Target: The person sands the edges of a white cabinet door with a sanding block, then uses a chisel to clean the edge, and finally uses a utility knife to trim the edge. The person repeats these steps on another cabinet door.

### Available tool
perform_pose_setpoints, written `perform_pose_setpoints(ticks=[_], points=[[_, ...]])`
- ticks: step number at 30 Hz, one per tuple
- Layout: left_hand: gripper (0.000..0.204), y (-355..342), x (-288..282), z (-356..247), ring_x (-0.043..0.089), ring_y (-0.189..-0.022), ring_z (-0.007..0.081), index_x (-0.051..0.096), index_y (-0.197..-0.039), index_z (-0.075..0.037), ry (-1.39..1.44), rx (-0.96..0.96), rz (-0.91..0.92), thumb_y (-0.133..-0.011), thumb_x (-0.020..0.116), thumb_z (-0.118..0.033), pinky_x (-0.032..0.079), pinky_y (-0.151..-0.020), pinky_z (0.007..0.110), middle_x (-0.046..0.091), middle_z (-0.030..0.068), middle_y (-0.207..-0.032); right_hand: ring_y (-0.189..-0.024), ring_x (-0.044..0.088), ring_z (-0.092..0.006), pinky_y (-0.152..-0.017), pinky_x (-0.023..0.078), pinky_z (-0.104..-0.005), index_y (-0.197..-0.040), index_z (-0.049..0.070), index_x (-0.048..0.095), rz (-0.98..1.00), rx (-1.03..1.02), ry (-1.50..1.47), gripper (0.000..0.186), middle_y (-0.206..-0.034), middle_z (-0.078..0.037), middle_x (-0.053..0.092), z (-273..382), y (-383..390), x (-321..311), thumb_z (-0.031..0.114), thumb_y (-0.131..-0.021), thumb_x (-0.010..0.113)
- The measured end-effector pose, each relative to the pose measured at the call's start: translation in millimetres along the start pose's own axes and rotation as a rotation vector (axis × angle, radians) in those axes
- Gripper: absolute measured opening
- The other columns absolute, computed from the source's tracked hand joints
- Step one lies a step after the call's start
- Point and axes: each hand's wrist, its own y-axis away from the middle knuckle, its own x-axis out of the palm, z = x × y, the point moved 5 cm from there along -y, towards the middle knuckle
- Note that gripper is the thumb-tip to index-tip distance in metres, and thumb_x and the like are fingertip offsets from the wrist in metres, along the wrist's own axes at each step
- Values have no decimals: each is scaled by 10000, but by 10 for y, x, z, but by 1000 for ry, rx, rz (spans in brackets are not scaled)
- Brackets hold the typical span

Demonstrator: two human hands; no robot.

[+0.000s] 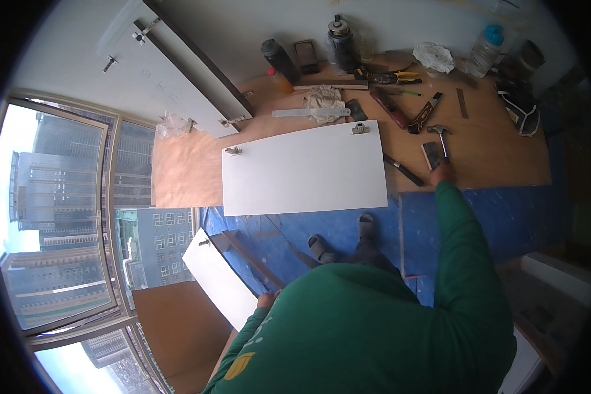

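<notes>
Head view: left fisheye of side-by-side pair on wearer's head, facing down; picture upright. Green-clad torso [348, 328] nearest lens, filling lower middle. Brown worktop [505, 164] farther off, across upper half; blue floor sheet [335, 226] seen steeply from above, between them. Wall [243, 23] along top, window [65, 197] at left, edges bowed toward rim. Right hand [443, 174] falls right of centre, left hand [266, 300] lower left.

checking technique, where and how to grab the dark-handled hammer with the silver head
Likely low on the dark handle of the silver-headed hammer, from the near side: it points toward the person, head farthest away, with a dark rectangular block close on the left. The right grip is there.
</notes>
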Motion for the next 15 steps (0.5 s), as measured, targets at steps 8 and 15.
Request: perform_pose_setpoints(ticks=[8, 15], points=[[380, 60, 325, -489, 716, -1006, 447, 729, -1109, -61, 213, -77, -43, -1001, 582, -395, 560, -846, 539, 726, 249, -1079, -1116, 657, -438, -896, 544, -525, -1107, 31, 702, -73, -320, -36, 386, -1207, -240, 689, 222, 164, 16, 393, -972, 684], [403, 504, 248, 48, 716, -985, 452, 732, -1065, -46, 110, -120, -14, -1003, 586, -416, 545, -825, 532, 720, 276, -1008, -1092, 663, -473, -946, 540, -525, -1430, 16, 487, 271, -507, -411, 509, -1212, -301, 673, 631, 1291, 653, 233, -996, 638]])
